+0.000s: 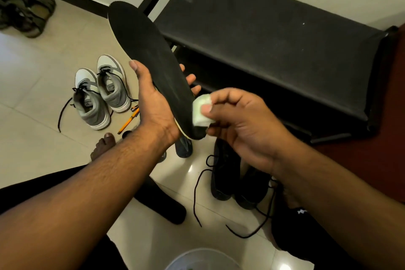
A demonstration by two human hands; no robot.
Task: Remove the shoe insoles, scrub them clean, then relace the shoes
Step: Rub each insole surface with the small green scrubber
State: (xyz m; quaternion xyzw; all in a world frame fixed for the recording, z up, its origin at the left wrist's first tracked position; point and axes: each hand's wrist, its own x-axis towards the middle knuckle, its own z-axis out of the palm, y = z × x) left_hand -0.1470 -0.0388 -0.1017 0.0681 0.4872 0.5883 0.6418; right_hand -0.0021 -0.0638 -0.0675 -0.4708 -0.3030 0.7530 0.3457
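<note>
Both hands are busy: the left hand (153, 103) grips the long black foam insole (149, 61) running near-to-far, while the right hand (238, 125) pinches a pale green sponge (200, 114) against its near heel end.

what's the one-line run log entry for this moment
step: scrub insole | left hand: holds black insole | right hand: pinches pale cloth at heel | black shoes: unlaced, floor

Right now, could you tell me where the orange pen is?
In the head view, the orange pen lies on the floor left of centre, beside the grey and white shoes and just left of the left hand.
</note>
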